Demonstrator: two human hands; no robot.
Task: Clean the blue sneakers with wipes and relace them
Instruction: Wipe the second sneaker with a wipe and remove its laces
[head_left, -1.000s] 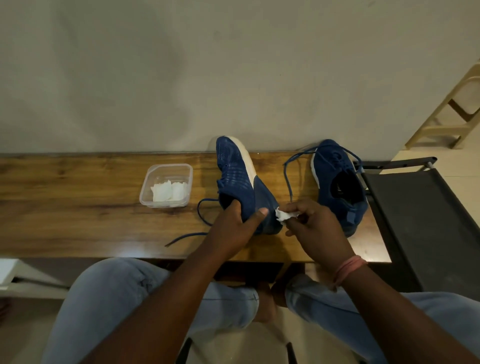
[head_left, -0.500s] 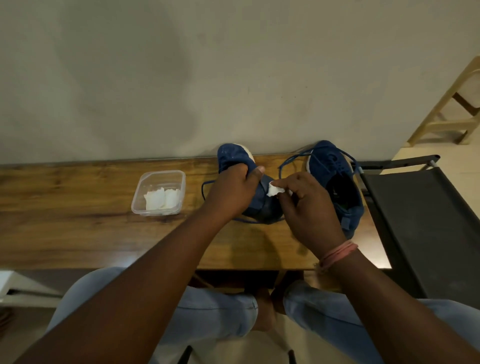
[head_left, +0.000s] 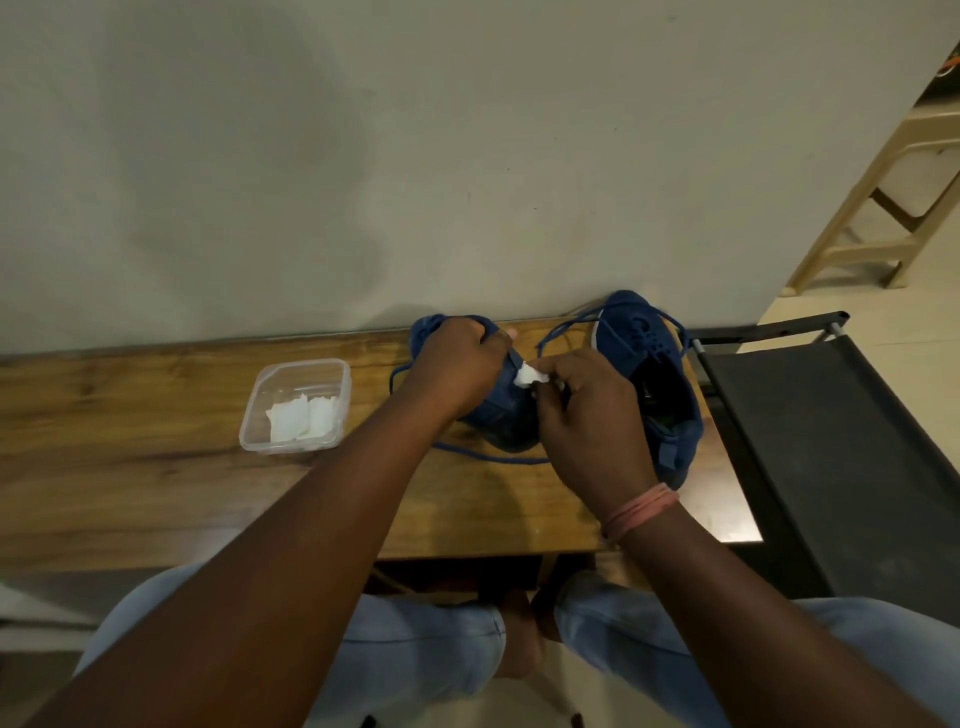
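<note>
Two blue sneakers sit at the back of the wooden table (head_left: 130, 483). My left hand (head_left: 457, 371) grips the left sneaker (head_left: 506, 415) over its top and covers most of it. My right hand (head_left: 587, 415) pinches a small crumpled white wipe (head_left: 527, 375) against that sneaker's right side. The right sneaker (head_left: 649, 364) stands untouched beside it, opening up, with its blue lace loose. A loose blue lace (head_left: 483, 456) trails on the table below the held sneaker.
A clear plastic tub (head_left: 298, 405) holding folded white wipes stands left of the shoes. A black folding chair (head_left: 831, 441) is right of the table, a wooden stool (head_left: 883, 208) beyond it. The wall runs directly behind the table.
The left sneaker has been pushed back toward the wall and laid lower. My left hand shifted from its heel to over its top, and the right hand followed with the wipe.
</note>
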